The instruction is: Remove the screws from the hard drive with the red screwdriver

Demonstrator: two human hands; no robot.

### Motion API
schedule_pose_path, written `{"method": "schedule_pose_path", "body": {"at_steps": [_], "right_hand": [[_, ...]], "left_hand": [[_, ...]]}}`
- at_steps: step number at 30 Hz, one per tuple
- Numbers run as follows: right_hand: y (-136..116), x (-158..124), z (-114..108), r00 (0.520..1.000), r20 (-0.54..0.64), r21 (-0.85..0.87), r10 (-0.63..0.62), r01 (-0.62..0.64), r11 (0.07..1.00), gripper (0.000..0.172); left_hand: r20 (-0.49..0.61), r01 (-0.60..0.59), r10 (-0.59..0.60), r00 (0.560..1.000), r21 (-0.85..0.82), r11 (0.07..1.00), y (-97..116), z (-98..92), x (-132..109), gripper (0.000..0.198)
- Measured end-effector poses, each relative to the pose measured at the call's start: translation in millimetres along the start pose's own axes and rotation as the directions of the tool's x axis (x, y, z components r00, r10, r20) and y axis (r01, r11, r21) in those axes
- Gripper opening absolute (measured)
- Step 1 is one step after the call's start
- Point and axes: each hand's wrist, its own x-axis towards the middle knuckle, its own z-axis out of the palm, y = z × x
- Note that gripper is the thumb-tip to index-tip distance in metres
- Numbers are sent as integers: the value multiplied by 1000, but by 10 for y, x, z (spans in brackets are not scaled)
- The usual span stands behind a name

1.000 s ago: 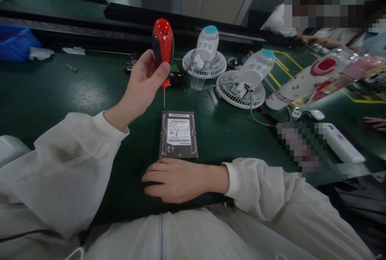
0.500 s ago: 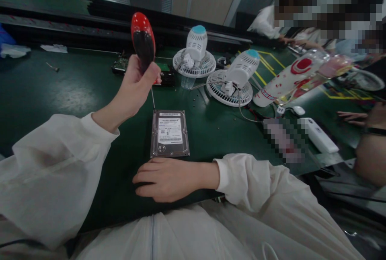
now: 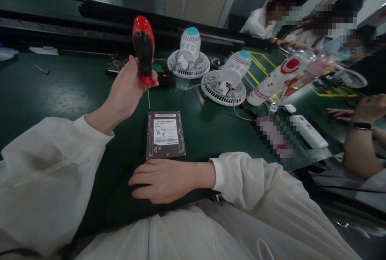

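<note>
A silver hard drive with a white label lies flat on the green table. My left hand holds a red and black screwdriver upright around the lower part of its handle, thumb side open to view. The screwdriver's tip meets the drive's far left corner. My right hand rests on the table along the drive's near edge, palm down, fingers pointing left and spread a little, holding nothing.
Two white fans lie behind, beside a clear cup. A circuit board sits behind my left hand. Small screws, a patterned bottle, a white power bank and other people's hands are to the right.
My left hand has changed its hold on the screwdriver: the fingers opened somewhat, and more of the handle and its red collar show. The whole view has shifted slightly. My right hand stays beside the drive.
</note>
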Motion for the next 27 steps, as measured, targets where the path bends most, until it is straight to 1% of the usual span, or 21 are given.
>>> {"method": "schedule_pose_path", "body": {"at_steps": [1,2,4,5,7,9,14,17,18,20,21,23,27], "right_hand": [[-1,0,2,1000,-2,2,1,-1,1000,34],[-3,0,4,1000,-4,3,4,-4,1000,34],[-3,-1,8,1000,-10,7,6,-5,1000,35],[-2,-1,9,1000,-13,9,5,-5,1000,35],[1,-3,8,1000,-15,11,2,-2,1000,35],[4,-5,9,1000,-14,12,-2,2,1000,34],[11,-9,26,1000,-17,11,-4,4,1000,34],[13,-11,39,1000,-18,10,-11,11,1000,34],[13,-12,41,1000,-19,10,-12,12,1000,33],[12,-15,43,1000,-22,9,-12,12,1000,32],[11,-16,42,1000,-24,8,-11,11,1000,32],[11,-17,37,1000,-24,7,-9,9,1000,32],[12,-9,21,1000,-16,7,-8,8,1000,32]], "left_hand": [[-9,0,0,1000,-11,1000,-4,-3,8,42],[-15,-7,7,1000,-11,1000,-9,-11,16,40],[-20,-41,41,999,24,999,-27,-34,24,27],[-19,-59,60,998,51,997,-37,-47,24,23],[-14,-81,83,996,94,992,-53,-72,19,22],[-13,-79,81,997,113,990,-56,-86,11,18],[-39,-20,23,999,83,996,-24,-58,-5,29],[-43,28,-27,999,17,999,-23,-22,-7,43],[-39,39,-40,998,-6,999,-31,-17,-6,44],[-24,17,-18,1000,-24,1000,-60,-24,-4,36],[-5,-21,21,1000,4,1000,-77,-35,-3,31],[7,-60,60,998,56,997,-102,-63,-4,30],[11,-16,15,1000,83,996,-83,-84,-17,17]]}}
